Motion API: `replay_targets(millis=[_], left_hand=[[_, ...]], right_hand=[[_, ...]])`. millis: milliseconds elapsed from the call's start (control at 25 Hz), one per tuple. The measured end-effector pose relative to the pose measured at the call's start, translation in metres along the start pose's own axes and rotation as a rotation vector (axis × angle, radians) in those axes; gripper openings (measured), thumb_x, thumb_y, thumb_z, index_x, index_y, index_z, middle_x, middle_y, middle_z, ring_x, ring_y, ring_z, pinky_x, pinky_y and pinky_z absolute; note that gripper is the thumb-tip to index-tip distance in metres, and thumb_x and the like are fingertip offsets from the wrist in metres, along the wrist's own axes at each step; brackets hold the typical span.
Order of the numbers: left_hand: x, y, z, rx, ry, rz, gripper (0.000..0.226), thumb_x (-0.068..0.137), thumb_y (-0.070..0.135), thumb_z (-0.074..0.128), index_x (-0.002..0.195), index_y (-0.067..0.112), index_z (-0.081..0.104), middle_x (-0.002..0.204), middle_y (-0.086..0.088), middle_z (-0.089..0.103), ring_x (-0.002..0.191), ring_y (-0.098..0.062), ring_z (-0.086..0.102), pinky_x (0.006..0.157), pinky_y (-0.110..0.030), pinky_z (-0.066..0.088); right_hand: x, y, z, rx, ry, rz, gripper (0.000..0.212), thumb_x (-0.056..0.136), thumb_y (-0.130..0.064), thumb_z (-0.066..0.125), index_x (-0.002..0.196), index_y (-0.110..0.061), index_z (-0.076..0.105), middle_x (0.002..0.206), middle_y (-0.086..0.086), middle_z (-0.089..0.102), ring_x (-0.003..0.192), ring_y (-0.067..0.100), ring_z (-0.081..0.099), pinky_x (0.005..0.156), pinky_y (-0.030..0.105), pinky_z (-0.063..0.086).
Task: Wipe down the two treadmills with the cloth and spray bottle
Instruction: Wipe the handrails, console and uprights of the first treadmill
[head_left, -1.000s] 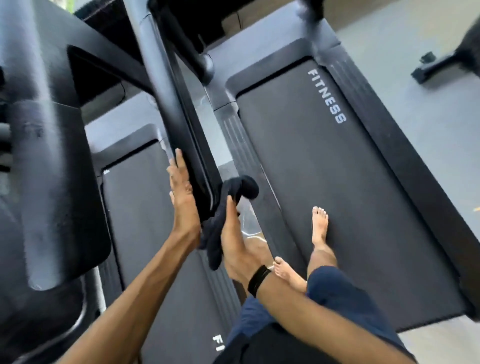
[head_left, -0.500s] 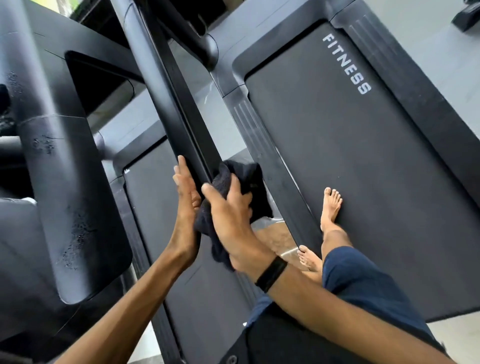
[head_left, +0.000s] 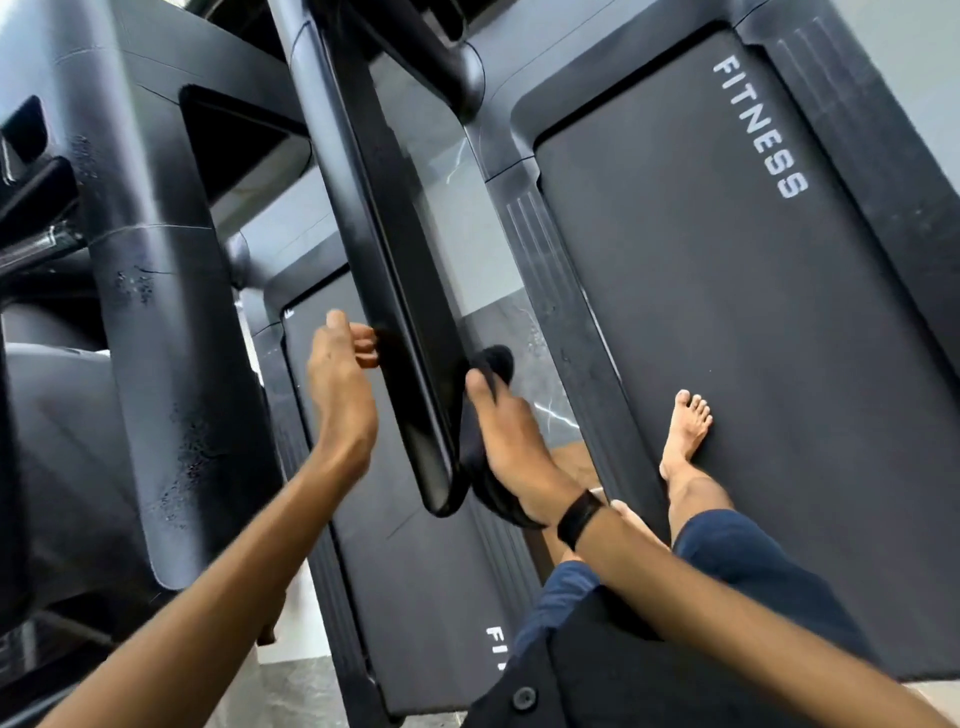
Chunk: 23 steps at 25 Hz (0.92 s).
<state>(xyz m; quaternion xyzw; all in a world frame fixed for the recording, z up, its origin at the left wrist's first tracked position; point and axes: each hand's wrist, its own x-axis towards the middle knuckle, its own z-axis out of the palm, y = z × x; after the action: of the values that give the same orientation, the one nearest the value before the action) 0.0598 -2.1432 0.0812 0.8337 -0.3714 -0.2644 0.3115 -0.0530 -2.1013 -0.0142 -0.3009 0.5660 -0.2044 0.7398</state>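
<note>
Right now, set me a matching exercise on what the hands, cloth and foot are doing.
Column one:
1. left hand
2. right hand
3. cloth
4. bare foot

Column two:
a. on the FITNESS belt
b. black, against the handrail's right side
c. left of the handrail, holding nothing
d. holding the cloth, band at its wrist

Pairs: 1-c, 2-d, 3-b, 4-a

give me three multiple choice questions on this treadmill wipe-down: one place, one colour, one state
1. Where is the cloth?
A. on the floor
B. against the right side of the handrail
C. on the belt

2. What colour is the cloth?
A. white
B. yellow
C. black

3. What is the left hand doing?
A. holding nothing, beside the handrail
B. squeezing a spray bottle
C. holding the cloth

Answers:
1 B, the right hand presses it to the rail.
2 C, it is as dark as the rail.
3 A, its fingers hold nothing.
</note>
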Motion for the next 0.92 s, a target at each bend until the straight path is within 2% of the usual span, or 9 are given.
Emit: replay_targets(millis=[120, 240, 360, 480, 600, 680, 800, 840, 920], left_hand=[[0.029, 0.016, 0.028, 0.005, 0.148, -0.102, 0.025, 0.102, 0.042, 0.038, 0.083, 0.025, 0.038, 0.100, -0.005, 0.048, 0.091, -0.020, 0.047, 0.084, -0.038, 0.040], [0.026, 0.012, 0.039, -0.012, 0.208, -0.114, 0.023, 0.093, 0.049, 0.042, 0.084, 0.029, 0.035, 0.107, -0.006, 0.045, 0.104, -0.025, 0.047, 0.094, -0.039, 0.041], [0.021, 0.013, 0.037, 0.013, 0.181, -0.065, 0.022, 0.098, 0.042, 0.039, 0.105, 0.021, 0.042, 0.109, 0.001, 0.042, 0.107, -0.018, 0.045, 0.101, -0.040, 0.039], [0.021, 0.014, 0.037, 0.021, 0.063, 0.001, 0.041, 0.104, 0.040, 0.031, 0.139, 0.019, 0.032, 0.118, 0.009, 0.047, 0.114, -0.004, 0.045, 0.104, -0.033, 0.035], [0.022, 0.012, 0.036, 0.061, 0.047, 0.039, 0.046, 0.096, 0.050, 0.029, 0.134, 0.025, 0.034, 0.134, -0.014, 0.049, 0.126, -0.027, 0.047, 0.110, -0.047, 0.038], [0.032, 0.016, 0.032, 0.041, 0.062, 0.005, 0.039, 0.095, 0.048, 0.031, 0.121, 0.019, 0.040, 0.121, -0.009, 0.052, 0.114, -0.021, 0.052, 0.104, -0.043, 0.043], [0.069, 0.031, 0.025, -0.056, 0.060, -0.138, 0.052, 0.089, 0.064, 0.028, 0.103, 0.017, 0.045, 0.102, -0.008, 0.057, 0.091, -0.022, 0.056, 0.093, -0.049, 0.049], [0.082, 0.037, 0.027, -0.064, 0.071, -0.163, 0.059, 0.088, 0.068, 0.028, 0.103, 0.015, 0.047, 0.106, -0.010, 0.058, 0.094, -0.025, 0.057, 0.097, -0.050, 0.049], [0.098, 0.050, 0.037, -0.055, 0.107, -0.133, 0.049, 0.096, 0.062, 0.030, 0.106, 0.016, 0.043, 0.116, -0.009, 0.053, 0.103, -0.022, 0.052, 0.103, -0.047, 0.043]], right_hand=[[-0.040, -0.043, 0.004, -0.222, 0.160, -0.361, 0.076, 0.086, -0.068, 0.013, 0.147, -0.034, 0.042, 0.140, 0.013, 0.046, 0.128, 0.031, 0.041, 0.111, 0.045, 0.033], [0.015, -0.097, 0.014, -0.178, 0.089, -0.539, 0.063, 0.095, -0.056, 0.021, 0.153, -0.034, 0.033, 0.156, 0.010, 0.032, 0.138, 0.033, 0.035, 0.115, 0.047, 0.027], [0.093, -0.121, 0.010, 0.019, -0.097, -0.382, 0.055, 0.105, -0.050, 0.028, 0.157, -0.031, 0.023, 0.164, 0.005, 0.019, 0.149, 0.028, 0.021, 0.123, 0.040, 0.014], [0.107, -0.097, 0.004, 0.187, -0.258, -0.231, 0.057, 0.106, -0.047, 0.030, 0.158, -0.029, 0.016, 0.165, -0.001, 0.020, 0.150, 0.019, 0.021, 0.121, 0.030, 0.015], [0.081, -0.071, -0.001, 0.259, -0.285, -0.033, 0.058, 0.106, -0.050, 0.027, 0.158, -0.027, 0.017, 0.163, -0.001, 0.025, 0.150, 0.017, 0.023, 0.122, 0.032, 0.016], [0.055, -0.065, -0.003, 0.082, -0.175, 0.009, 0.057, 0.106, -0.049, 0.026, 0.158, -0.027, 0.018, 0.161, 0.006, 0.029, 0.148, 0.025, 0.027, 0.121, 0.038, 0.021], [0.015, -0.081, 0.004, -0.185, 0.045, -0.277, 0.059, 0.099, -0.051, 0.026, 0.154, -0.033, 0.029, 0.153, 0.010, 0.036, 0.138, 0.028, 0.034, 0.116, 0.045, 0.029], [0.017, -0.094, 0.007, -0.176, 0.079, -0.413, 0.062, 0.095, -0.053, 0.025, 0.153, -0.032, 0.032, 0.153, 0.009, 0.036, 0.137, 0.027, 0.035, 0.116, 0.044, 0.029], [0.053, -0.120, 0.015, -0.161, 0.045, -0.581, 0.067, 0.092, -0.056, 0.023, 0.154, -0.031, 0.032, 0.158, 0.009, 0.031, 0.142, 0.027, 0.031, 0.117, 0.043, 0.026]])
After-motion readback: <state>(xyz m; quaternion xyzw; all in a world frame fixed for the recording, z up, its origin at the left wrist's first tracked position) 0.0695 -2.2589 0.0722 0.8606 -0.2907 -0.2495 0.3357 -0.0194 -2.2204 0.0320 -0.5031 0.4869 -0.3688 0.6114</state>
